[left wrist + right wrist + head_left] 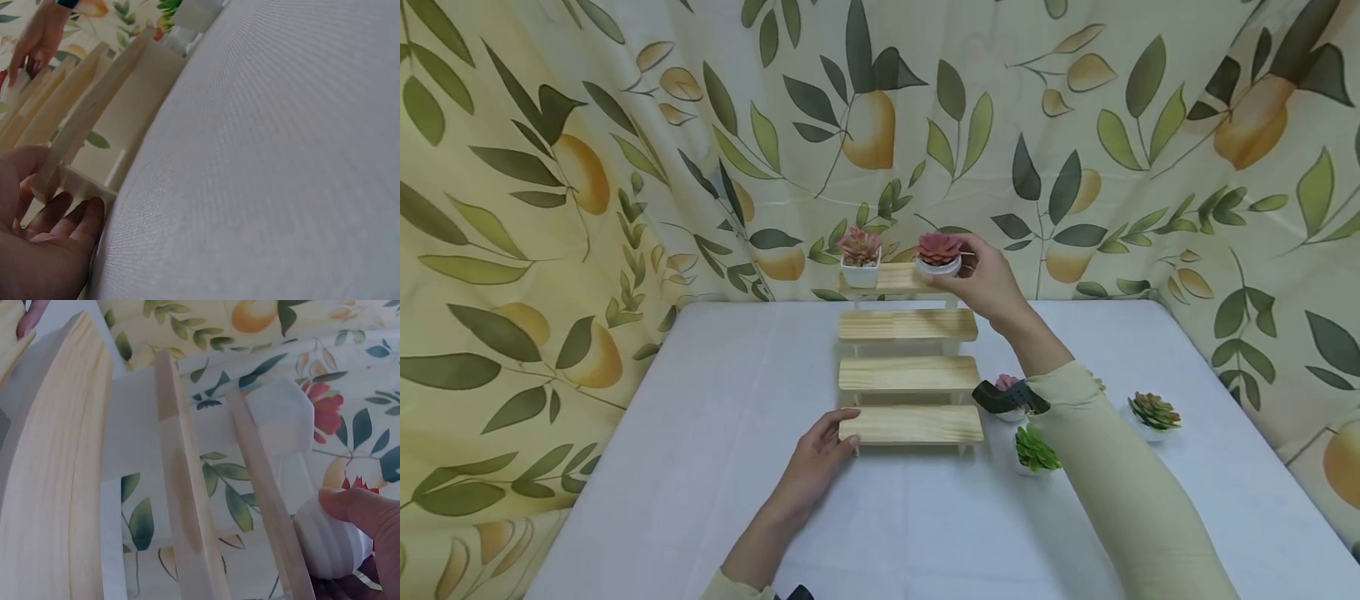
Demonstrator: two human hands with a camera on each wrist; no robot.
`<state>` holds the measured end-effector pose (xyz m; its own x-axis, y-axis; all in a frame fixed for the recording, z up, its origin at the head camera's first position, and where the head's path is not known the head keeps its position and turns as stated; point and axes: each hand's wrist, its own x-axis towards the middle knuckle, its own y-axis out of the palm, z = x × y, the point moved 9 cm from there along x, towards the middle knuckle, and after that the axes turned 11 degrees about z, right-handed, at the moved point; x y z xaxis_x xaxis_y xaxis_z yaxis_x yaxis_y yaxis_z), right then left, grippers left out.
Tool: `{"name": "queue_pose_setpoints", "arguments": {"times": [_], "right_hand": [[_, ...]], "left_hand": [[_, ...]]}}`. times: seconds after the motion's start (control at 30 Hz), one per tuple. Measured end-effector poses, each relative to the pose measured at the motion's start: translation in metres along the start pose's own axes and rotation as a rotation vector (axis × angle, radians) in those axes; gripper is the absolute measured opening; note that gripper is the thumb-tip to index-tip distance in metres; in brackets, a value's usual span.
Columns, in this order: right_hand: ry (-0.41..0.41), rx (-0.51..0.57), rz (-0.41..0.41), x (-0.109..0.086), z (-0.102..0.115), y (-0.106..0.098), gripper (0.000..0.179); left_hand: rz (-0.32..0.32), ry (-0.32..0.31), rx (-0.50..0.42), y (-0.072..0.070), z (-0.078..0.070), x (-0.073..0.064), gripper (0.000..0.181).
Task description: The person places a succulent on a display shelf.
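Note:
A four-tier stepped display stand (pixel 910 425) with light wooden shelves and white legs stands on the table. My right hand (pixel 991 285) holds a round white ribbed pot (pixel 328 540) with a dusky red succulent (pixel 938 247) at the right end of the top shelf. Thumb and fingers lie around the pot, which is right at the shelf's edge in the right wrist view. Left of it on that shelf sits a square white pot with a pinkish succulent (pixel 860 246). My left hand (pixel 814 462) grips the left end of the lowest shelf, its fingers by the leg (pixel 87 186).
Right of the stand are a bright green succulent (pixel 1036 450), a dark green one in a white pot (pixel 1153 412) and a pink one (pixel 1006 382), partly hidden by my right wrist. A white cloth covers the table (pixel 737 375). A leaf-and-fruit patterned curtain (pixel 925 150) hangs behind.

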<state>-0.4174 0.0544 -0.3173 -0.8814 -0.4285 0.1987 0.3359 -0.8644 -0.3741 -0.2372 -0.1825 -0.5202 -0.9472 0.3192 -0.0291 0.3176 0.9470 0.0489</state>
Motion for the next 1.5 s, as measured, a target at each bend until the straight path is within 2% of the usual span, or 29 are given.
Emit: {"name": "queue_pose_setpoints", "arguments": {"times": [0.23,0.57,0.8,1.0,1.27,1.5], "right_hand": [[-0.001,-0.009,-0.004,0.001,-0.003,-0.002,0.065],[0.01,-0.023,-0.004,-0.001,-0.001,-0.001,0.064],[0.001,0.014,-0.01,-0.004,0.0,-0.003,0.064],[0.012,0.037,-0.019,-0.011,-0.005,-0.007,0.068],[0.014,-0.023,-0.075,-0.046,-0.01,-0.022,0.064],[0.029,-0.121,-0.069,-0.094,-0.022,-0.022,0.059]], "left_hand": [[0.001,-0.027,0.002,0.0,0.001,-0.001,0.043],[-0.002,-0.022,0.008,0.0,-0.001,-0.002,0.044],[0.0,0.007,0.024,0.001,-0.002,-0.002,0.043],[-0.016,-0.002,0.027,-0.001,-0.002,-0.003,0.043],[-0.017,0.009,0.022,-0.005,-0.003,-0.003,0.043],[-0.02,0.007,0.011,-0.001,-0.002,-0.003,0.043]]}}
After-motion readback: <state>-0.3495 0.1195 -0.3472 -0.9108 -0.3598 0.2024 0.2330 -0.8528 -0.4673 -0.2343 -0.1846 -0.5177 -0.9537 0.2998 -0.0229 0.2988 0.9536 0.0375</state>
